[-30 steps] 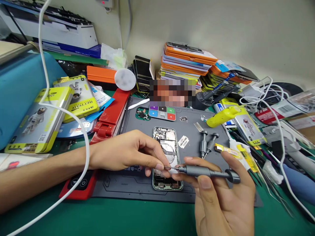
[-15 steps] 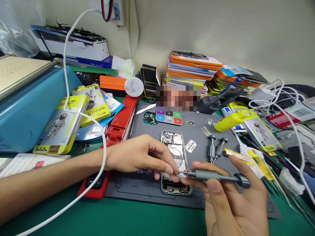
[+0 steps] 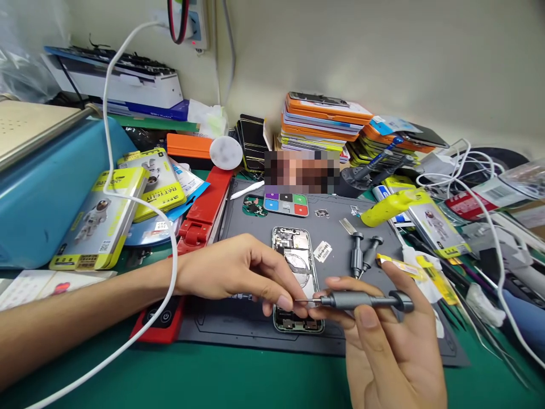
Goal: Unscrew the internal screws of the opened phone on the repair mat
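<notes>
An opened phone [image 3: 295,255] lies face down on a grey work mat [image 3: 242,224], its insides showing. My right hand [image 3: 389,355] grips a grey precision screwdriver [image 3: 361,300] held level, tip pointing left over the phone's lower half. My left hand [image 3: 238,272] reaches in from the left, thumb and forefinger pinched at the screwdriver's tip; what they hold is too small to make out. Two more grey screwdrivers [image 3: 361,254] lie on the mat just right of the phone.
A white cable [image 3: 140,227] loops across my left forearm. A red tool [image 3: 200,213] borders the mat's left edge, with yellow battery boxes [image 3: 97,221] and a blue machine [image 3: 42,187] beyond. A colour-square parts tray [image 3: 286,204], a yellow tool [image 3: 392,205] and stacked boxes [image 3: 323,122] crowd the back.
My view has shifted slightly; both hands keep their pinch and grip at the screwdriver tip over the phone.
</notes>
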Available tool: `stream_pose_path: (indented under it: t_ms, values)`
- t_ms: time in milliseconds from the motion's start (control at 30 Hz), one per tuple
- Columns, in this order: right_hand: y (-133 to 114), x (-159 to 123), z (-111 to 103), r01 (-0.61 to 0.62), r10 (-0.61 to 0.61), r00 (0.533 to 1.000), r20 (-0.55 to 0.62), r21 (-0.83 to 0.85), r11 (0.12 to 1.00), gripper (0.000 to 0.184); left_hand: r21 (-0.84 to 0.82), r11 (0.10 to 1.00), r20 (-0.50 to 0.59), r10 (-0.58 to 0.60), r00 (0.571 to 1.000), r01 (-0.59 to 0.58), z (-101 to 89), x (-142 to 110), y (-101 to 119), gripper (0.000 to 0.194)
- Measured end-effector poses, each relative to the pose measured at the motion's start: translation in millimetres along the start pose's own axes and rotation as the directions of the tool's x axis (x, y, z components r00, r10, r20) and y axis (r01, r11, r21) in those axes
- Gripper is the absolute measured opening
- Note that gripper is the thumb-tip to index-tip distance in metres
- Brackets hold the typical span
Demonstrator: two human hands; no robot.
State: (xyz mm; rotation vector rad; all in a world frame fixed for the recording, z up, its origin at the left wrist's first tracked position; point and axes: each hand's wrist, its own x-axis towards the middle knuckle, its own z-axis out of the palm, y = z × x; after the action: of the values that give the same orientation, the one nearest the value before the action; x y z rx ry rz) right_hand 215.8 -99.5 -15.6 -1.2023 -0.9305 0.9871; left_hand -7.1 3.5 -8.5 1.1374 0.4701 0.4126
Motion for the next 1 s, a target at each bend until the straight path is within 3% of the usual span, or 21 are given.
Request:
stream_pose_path:
  t_ms: [500, 800, 867, 933, 1000]
  values:
    - [6, 1, -7, -0.010, 0.010, 0.999, 0.032, -0.022, 1.000, 0.063, -0.085, 0.996, -0.006, -0.007, 1.000, 0.007, -0.5, 3, -3, 0.009]
    - [-1, 0, -3, -0.014, 0.014, 1.000, -0.020, 0.020, 1.000, 0.052, 0.028, 1.000, 0.014, 0.009, 1.000, -0.009, 0.1, 1, -2, 0.023]
    - [-3, -2, 1, 0.037, -0.037, 0.998, -0.054, -0.001, 0.999, 0.050, 0.107, 0.994, -0.057, -0.002, 0.998, 0.008, -0.4, 1, -1, 0.026]
    - [-1, -5, 5, 0.172, -0.177, 0.981, -0.081, -0.068, 0.983, 0.056, 0.175, 0.984, -0.163, 0.004, 0.987, 0.024, -0.7, 2, 0, 0.031]
    - [4, -9, 8, 0.355, -0.374, 0.924, -0.081, -0.184, 0.916, 0.061, 0.210, 0.977, -0.248, 0.018, 0.969, 0.035, -0.7, 2, 2, 0.035]
